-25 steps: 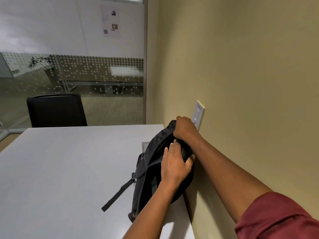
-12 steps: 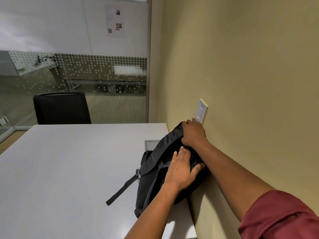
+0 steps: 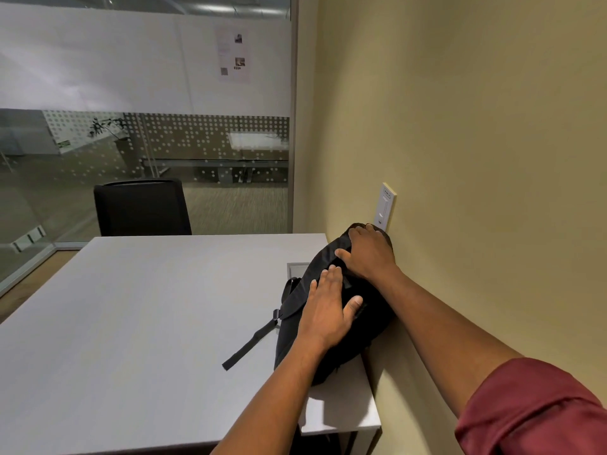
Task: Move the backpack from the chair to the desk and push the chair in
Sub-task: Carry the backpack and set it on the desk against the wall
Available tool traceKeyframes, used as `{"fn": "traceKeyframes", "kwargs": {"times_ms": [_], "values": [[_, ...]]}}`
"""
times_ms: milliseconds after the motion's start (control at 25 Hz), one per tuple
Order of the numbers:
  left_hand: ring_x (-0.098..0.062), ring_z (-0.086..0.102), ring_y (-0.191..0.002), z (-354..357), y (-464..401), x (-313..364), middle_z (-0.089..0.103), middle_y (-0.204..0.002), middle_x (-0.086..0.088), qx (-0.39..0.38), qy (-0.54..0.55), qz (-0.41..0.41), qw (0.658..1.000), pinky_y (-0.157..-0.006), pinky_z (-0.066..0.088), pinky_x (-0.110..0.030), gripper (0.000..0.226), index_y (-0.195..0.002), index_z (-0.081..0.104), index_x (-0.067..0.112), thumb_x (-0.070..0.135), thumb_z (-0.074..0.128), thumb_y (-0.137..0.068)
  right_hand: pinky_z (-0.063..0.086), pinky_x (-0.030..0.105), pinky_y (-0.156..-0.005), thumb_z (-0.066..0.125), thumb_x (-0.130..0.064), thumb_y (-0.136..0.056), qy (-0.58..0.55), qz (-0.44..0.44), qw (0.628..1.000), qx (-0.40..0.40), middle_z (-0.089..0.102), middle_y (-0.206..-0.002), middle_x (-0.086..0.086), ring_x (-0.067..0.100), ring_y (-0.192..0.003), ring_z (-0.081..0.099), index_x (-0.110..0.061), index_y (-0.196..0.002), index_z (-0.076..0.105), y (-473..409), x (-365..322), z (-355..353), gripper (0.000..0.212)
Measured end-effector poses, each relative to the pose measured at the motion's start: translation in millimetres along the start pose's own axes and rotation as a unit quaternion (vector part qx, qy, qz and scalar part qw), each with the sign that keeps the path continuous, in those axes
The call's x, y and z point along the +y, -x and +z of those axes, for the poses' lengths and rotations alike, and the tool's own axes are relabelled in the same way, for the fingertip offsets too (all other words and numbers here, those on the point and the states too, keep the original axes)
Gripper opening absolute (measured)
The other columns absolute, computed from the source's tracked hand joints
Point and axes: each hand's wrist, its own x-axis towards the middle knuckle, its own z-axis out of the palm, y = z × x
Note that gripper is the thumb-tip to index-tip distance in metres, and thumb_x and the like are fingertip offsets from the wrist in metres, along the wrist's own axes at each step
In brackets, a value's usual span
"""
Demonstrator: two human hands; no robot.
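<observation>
A black backpack [image 3: 368, 320] lies on the white desk [image 3: 147, 316], leaning against the yellow wall at the desk's right edge. One strap [image 3: 253, 339] trails left across the desktop. My right hand [image 3: 369, 252] rests on the backpack's top end, fingers curled over the fabric. My left hand [image 3: 328, 307] lies flat on the backpack's side, fingers spread, thumb pressing the fabric. A black chair [image 3: 141, 208] stands at the desk's far side; only its backrest shows. The chair the backpack came from is out of view.
A white wall switch plate [image 3: 386, 206] sits just above the backpack. A small grey hatch [image 3: 297, 268] is set into the desk beside the backpack. A glass partition [image 3: 144, 152] with dotted frosting closes the far side.
My left hand has loosened from a grip to lying flat with fingers spread. The backpack has settled lower against the wall. My view has shifted slightly left.
</observation>
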Motion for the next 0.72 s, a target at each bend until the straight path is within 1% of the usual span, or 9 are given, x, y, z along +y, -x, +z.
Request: {"fn": "traceKeyframes", "kwargs": {"times_ms": [80,160,280,400,440,640,720], "values": [[-0.017,0.002,-0.154,-8.3,18.1,-1.7,0.010,-0.167,-0.004,0.007,-0.012,-0.006,1.000,-0.125,0.001,-0.036,0.078,-0.158,0.007,0.015,0.060,0.031,-0.099,0.035,0.047,-0.111,0.055,-0.049,-0.093,-0.017,0.006,1.000,0.001,0.056,-0.136,0.015,0.036,-0.137,0.040,-0.004,-0.129,0.054,18.1,-7.3,-4.6,0.058],[-0.017,0.002,-0.154,-16.7,37.7,-3.7,0.010,-0.167,-0.005,0.010,-0.018,-0.011,1.000,-0.125,0.002,-0.038,0.078,-0.158,0.007,0.016,0.059,0.033,-0.099,0.034,0.047,-0.112,0.054,-0.049,-0.094,-0.028,0.010,1.000,0.001,0.055,-0.138,0.015,0.037,-0.139,0.037,-0.004,-0.133,0.051,37.6,-16.3,-8.1,0.060],[-0.016,0.001,-0.154,-30.7,73.2,-7.8,0.009,-0.167,-0.004,0.021,-0.011,-0.019,1.000,-0.126,0.004,-0.039,0.077,-0.158,0.005,0.016,0.053,0.038,-0.099,0.037,0.046,-0.109,0.055,-0.048,-0.094,-0.047,0.008,0.999,0.011,0.056,-0.135,0.013,0.035,-0.134,0.042,-0.004,-0.132,0.051,72.7,-32.4,-12.4,0.058],[-0.018,0.003,-0.154,-45.9,115.7,-13.8,0.009,-0.167,-0.005,0.030,-0.013,-0.030,0.999,-0.126,0.006,-0.040,0.075,-0.158,0.005,0.016,0.048,0.041,-0.100,0.043,0.044,-0.103,0.057,-0.047,-0.094,-0.064,0.003,0.997,0.035,0.059,-0.124,0.010,0.032,-0.122,0.050,-0.007,-0.124,0.053,114.8,-47.5,-15.0,0.051],[-0.019,0.003,-0.154,-49.9,131.3,-15.7,0.009,-0.167,-0.005,0.031,-0.015,-0.034,0.999,-0.125,0.006,-0.040,0.075,-0.158,0.006,0.017,0.047,0.042,-0.100,0.043,0.044,-0.103,0.058,-0.047,-0.093,-0.071,0.004,0.997,0.040,0.060,-0.123,0.010,0.031,-0.121,0.051,-0.008,-0.124,0.052,129.5,-52.2,-15.3,0.050],[-0.017,0.002,-0.154,-64.7,204.3,-18.1,0.008,-0.167,-0.003,0.027,-0.022,-0.050,0.998,-0.122,0.001,-0.033,0.074,-0.158,0.006,0.019,0.048,0.042,-0.100,0.040,0.044,-0.110,0.060,-0.045,-0.093,-0.105,0.013,0.994,0.031,0.055,-0.136,0.011,0.031,-0.129,0.048,-0.007,-0.137,0.046,201.2,-83.9,-11.8,0.059],[-0.015,0.002,-0.153,-69.2,229.5,-18.5,0.009,-0.167,-0.002,0.029,-0.028,-0.054,0.998,-0.120,0.000,-0.031,0.072,-0.158,0.009,0.021,0.049,0.041,-0.100,0.040,0.044,-0.110,0.061,-0.044,-0.093,-0.119,0.014,0.993,0.024,0.054,-0.137,0.012,0.031,-0.130,0.048,-0.007,-0.137,0.045,227.7,-95.6,-12.3,0.059]]}}
